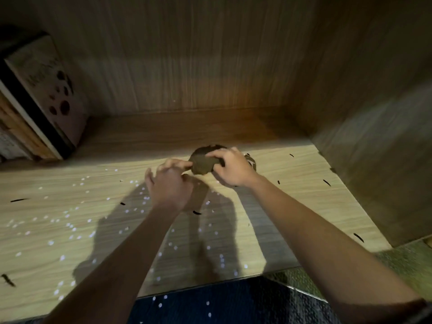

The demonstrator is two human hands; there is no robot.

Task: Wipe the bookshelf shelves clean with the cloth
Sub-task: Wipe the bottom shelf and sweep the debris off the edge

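Note:
A bunched brown cloth lies on the light wooden shelf board near its middle back. My right hand grips the cloth from the right, fingers curled over its top. My left hand pinches the cloth's left edge with thumb and fingertips. Several small white grains and several dark slivers are scattered over the board, mostly left of and in front of my hands.
Books lean at the back left of the shelf. The wooden back panel and the right side wall enclose the compartment. Below the shelf's front edge shows a dark speckled floor.

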